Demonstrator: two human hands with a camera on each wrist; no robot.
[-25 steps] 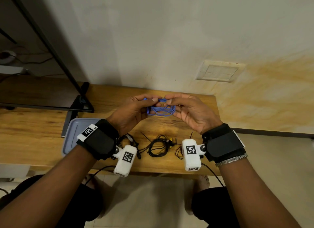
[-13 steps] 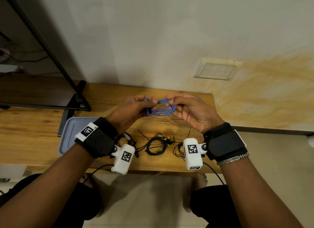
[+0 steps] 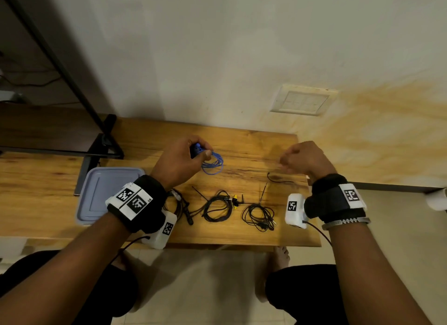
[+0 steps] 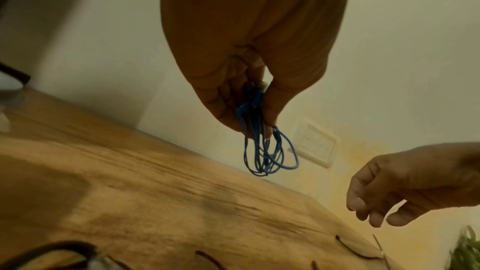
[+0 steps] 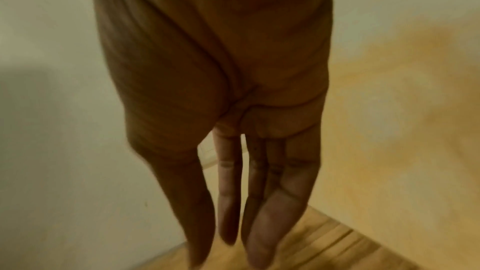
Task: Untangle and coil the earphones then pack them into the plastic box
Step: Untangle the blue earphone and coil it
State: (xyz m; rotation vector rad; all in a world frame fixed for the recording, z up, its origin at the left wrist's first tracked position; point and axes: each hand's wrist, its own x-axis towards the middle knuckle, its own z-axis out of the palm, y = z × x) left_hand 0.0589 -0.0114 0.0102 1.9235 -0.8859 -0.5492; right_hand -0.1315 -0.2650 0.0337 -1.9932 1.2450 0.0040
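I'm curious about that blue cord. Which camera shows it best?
The left wrist view: the blue earphones hang in loops from the left hand, close and unobstructed. The head view shows them smaller, above the table, held by that hand. The right wrist view shows only the empty right hand.

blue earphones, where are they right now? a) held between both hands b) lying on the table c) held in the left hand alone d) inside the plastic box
c: the left hand pinches the coiled blue earphones above the table, their loops hanging free below the fingers in the left wrist view, while the right hand is apart from them and holds nothing.
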